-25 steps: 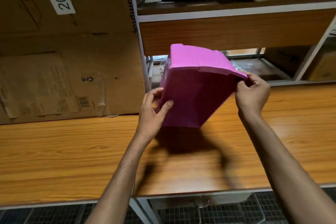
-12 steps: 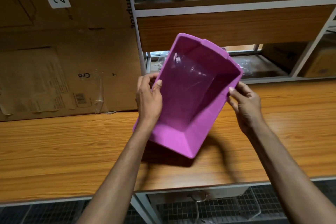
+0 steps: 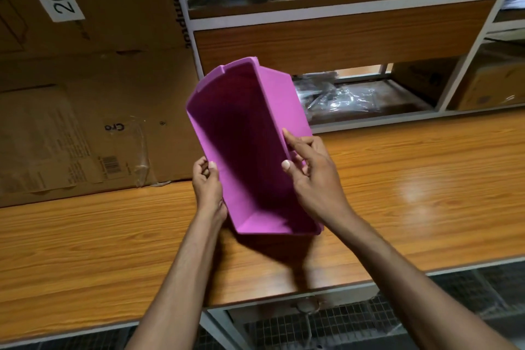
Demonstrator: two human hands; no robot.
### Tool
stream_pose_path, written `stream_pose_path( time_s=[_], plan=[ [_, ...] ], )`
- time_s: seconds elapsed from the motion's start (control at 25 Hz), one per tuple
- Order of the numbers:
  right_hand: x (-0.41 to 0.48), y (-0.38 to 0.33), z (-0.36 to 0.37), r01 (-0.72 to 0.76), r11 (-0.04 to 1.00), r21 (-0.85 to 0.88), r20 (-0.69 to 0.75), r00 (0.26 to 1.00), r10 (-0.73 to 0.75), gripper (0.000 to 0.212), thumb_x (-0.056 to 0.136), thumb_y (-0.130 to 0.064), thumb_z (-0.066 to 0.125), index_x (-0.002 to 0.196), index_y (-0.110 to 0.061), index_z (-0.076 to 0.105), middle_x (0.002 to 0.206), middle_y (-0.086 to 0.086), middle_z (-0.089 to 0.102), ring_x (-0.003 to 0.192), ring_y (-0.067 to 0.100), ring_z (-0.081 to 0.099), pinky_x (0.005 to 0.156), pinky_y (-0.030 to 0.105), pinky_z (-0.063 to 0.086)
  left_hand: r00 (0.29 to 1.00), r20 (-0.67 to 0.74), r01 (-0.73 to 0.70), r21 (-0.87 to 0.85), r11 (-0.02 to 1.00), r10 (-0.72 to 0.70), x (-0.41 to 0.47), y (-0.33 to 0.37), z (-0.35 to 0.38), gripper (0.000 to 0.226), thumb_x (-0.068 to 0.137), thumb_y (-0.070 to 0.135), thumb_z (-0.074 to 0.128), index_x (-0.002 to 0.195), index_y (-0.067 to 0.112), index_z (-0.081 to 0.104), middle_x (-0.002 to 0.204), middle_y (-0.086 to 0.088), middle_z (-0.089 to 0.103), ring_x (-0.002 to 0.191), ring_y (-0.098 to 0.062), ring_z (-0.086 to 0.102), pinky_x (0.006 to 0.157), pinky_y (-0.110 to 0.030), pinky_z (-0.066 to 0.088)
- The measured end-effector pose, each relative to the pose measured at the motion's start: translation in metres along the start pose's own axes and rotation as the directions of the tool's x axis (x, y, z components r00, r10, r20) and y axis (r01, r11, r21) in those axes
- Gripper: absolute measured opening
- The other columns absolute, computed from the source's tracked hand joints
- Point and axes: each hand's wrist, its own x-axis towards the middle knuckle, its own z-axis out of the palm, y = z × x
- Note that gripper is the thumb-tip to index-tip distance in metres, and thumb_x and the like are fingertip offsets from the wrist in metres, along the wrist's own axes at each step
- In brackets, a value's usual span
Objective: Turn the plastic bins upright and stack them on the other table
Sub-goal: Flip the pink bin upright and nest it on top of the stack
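A purple plastic bin (image 3: 247, 145) is held in the air above the wooden table (image 3: 397, 193), its open mouth turned toward me and its inside empty. My left hand (image 3: 208, 183) grips the bin's left rim, thumb on the inside edge. My right hand (image 3: 311, 176) grips the right rim, thumb inside and fingers on the outer wall. The bin's underside is hidden.
Large flattened cardboard boxes (image 3: 79, 99) lean at the back left of the table. A white-framed shelf unit (image 3: 341, 37) stands behind, with clear plastic bags (image 3: 335, 96) on its lower shelf and cartons (image 3: 494, 85) at right. Dark wire mesh (image 3: 326, 324) lies below the table edge.
The bin went from bottom-up to mouth facing me, then swung so its long axis runs nearly upright. Both hands shifted down along its side rims.
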Motion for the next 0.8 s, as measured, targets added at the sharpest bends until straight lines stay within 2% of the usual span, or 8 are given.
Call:
stream_pose_path(
  time_s=[0.12,0.24,0.36,0.4,0.48,0.56,0.68,0.8],
  plan=[
    [0.025,0.006,-0.013,-0.172,0.965,0.199,-0.009,0.984,0.177,0.054,0.088,0.006,0.068,0.139,-0.012,0.063,0.103,-0.011,0.06,0.078,-0.01,0.055,0.084,0.019,0.049,0.986,0.145,0.068,0.078,0.995,-0.079,-0.007,0.023,-0.008,0.026,0.106,0.011,0.049,0.118,0.03,0.062,0.092,0.007,0.067,0.062,0.002,0.058,0.053,-0.016,0.045],
    [0.062,0.022,-0.037,-0.414,0.826,0.383,0.142,0.91,0.391,0.039,0.092,0.006,0.065,0.13,-0.004,0.068,0.102,0.002,0.067,0.078,-0.002,0.059,0.079,0.02,0.049,0.966,0.229,0.064,0.227,0.972,-0.117,-0.007,0.057,-0.006,0.025,0.106,0.015,0.052,0.124,0.026,0.065,0.083,0.011,0.069,0.046,0.009,0.057,0.042,-0.009,0.042],
    [0.083,0.04,-0.058,-0.65,0.636,0.416,0.402,0.759,0.513,0.032,0.099,-0.005,0.061,0.129,-0.006,0.068,0.105,0.003,0.069,0.085,0.009,0.063,0.072,0.022,0.059,0.95,0.226,0.154,0.255,0.955,-0.213,-0.003,0.089,0.003,0.013,0.101,0.013,0.06,0.103,0.009,0.072,0.05,0.007,0.065,0.032,0.0,0.051,0.034,-0.012,0.039],
    [0.086,0.044,-0.064,-0.72,0.569,0.398,0.471,0.692,0.547,0.034,0.1,-0.009,0.06,0.133,-0.006,0.066,0.11,0.005,0.069,0.09,0.013,0.065,0.075,0.026,0.061,0.939,0.238,0.181,0.269,0.946,-0.248,-0.003,0.098,0.007,0.014,0.101,0.014,0.062,0.093,0.007,0.071,0.044,0.006,0.062,0.029,-0.001,0.05,0.033,-0.013,0.039],
    [0.086,0.052,-0.072,-0.835,0.432,0.342,0.548,0.551,0.63,0.036,0.098,-0.014,0.063,0.134,-0.006,0.064,0.113,0.01,0.068,0.091,0.019,0.068,0.078,0.033,0.062,0.91,0.281,0.216,0.301,0.929,-0.303,-0.003,0.109,0.011,0.02,0.1,0.02,0.065,0.085,0.007,0.069,0.046,0.003,0.064,0.033,-0.004,0.056,0.037,-0.017,0.047],
    [0.082,0.058,-0.078,-0.887,0.346,0.306,0.567,0.462,0.682,0.027,0.097,-0.013,0.063,0.124,-0.008,0.065,0.101,0.011,0.068,0.077,0.02,0.071,0.071,0.034,0.063,0.882,0.328,0.231,0.327,0.916,-0.339,-0.001,0.111,0.012,0.021,0.098,0.026,0.068,0.09,0.007,0.073,0.057,0.0,0.069,0.044,-0.009,0.062,0.046,-0.022,0.054],
    [0.068,0.058,-0.089,-0.883,0.308,0.355,0.55,0.463,0.694,0.02,0.097,-0.003,0.059,0.116,-0.006,0.066,0.098,0.012,0.069,0.07,0.018,0.074,0.07,0.033,0.065,0.851,0.385,0.198,0.396,0.897,-0.358,0.0,0.103,0.01,0.021,0.099,0.031,0.067,0.097,0.011,0.075,0.062,0.002,0.061,0.047,-0.008,0.05,0.047,-0.021,0.045],
    [0.048,0.055,-0.1,-0.835,0.372,0.405,0.511,0.544,0.666,0.034,0.095,0.008,0.055,0.122,-0.008,0.069,0.097,0.006,0.075,0.063,0.009,0.074,0.06,0.023,0.063,0.829,0.45,0.134,0.415,0.9,-0.331,-0.024,0.093,0.01,0.02,0.103,0.023,0.058,0.116,0.019,0.073,0.068,0.008,0.064,0.048,0.001,0.051,0.045,-0.014,0.041]
  ],
)
